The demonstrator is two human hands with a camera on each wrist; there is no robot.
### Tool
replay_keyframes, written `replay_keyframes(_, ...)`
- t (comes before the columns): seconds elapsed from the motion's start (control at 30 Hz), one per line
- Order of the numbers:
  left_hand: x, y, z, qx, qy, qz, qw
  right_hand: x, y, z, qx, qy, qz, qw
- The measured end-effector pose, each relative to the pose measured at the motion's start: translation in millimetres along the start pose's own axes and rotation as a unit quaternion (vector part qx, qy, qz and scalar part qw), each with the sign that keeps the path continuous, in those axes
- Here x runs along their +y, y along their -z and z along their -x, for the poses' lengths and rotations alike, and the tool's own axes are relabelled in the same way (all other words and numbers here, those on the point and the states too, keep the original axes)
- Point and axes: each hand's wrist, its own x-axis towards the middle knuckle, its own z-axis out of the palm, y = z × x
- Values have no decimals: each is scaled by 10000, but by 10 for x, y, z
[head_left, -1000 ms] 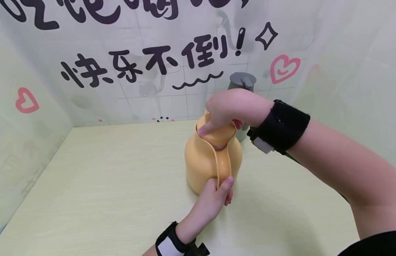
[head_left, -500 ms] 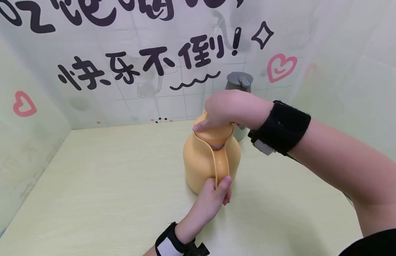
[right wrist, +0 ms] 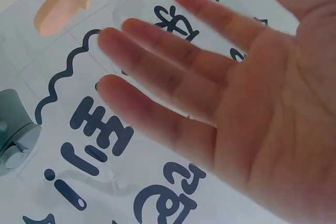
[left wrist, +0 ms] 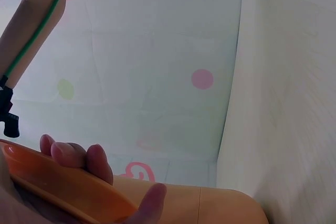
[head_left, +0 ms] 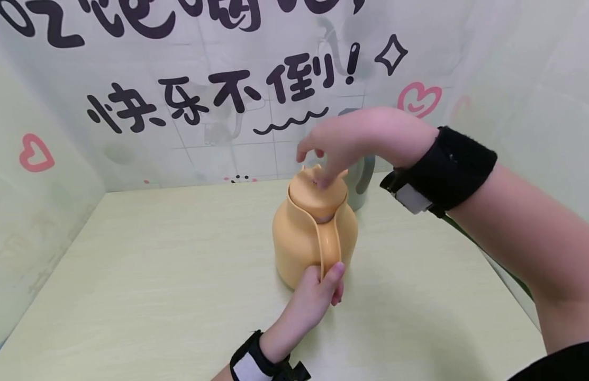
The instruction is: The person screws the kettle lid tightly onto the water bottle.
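Note:
A yellow-orange jug (head_left: 294,248) stands upright on the table, its round lid (head_left: 306,193) sitting in the neck. My left hand (head_left: 315,296) grips the lower part of the jug's handle (head_left: 329,243). In the left wrist view the fingers (left wrist: 97,163) curl round that handle, with the thumb along the near side. My right hand (head_left: 351,140) hovers just over the lid, holding nothing. Its fingers are spread and fairly straight in the right wrist view, where the jug's spout (right wrist: 58,11) shows at the upper left. From the head view I cannot tell whether the thumb still touches the lid.
Close behind the jug, to its right, stands a grey-green lidded vessel with a handle (head_left: 365,177), partly hidden by my right hand. A printed curtain (head_left: 218,127) hangs along the table's (head_left: 180,275) back edge, with more curtain on both sides.
My right hand has let go of the lid and risen up and to the right, its fingers spreading. The lid stays in the jug's neck. My left hand keeps its grip on the handle.

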Motion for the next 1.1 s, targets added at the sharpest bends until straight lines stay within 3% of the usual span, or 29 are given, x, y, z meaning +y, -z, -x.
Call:
replay_keyframes(0.27, -1, 1, -1, 0, 10, 7, 10000, -14, -70, -18, -378, 598, -293, 9971)
replay_keyframes(0.47, -6, 5, -1, -11, -44, -11, 10000, -30, -140, -53, -317, 796, -267, 9960)
replay_keyframes(0.67, -7, 8, -1, -26, -79, -58, 9999, -39, -181, -86, -78, 884, -39, 9960)
replay_keyframes(1.1, -18, 8, -5, -38, -70, -17, 10000, -81, -175, -120, 28, 728, 168, 9972)
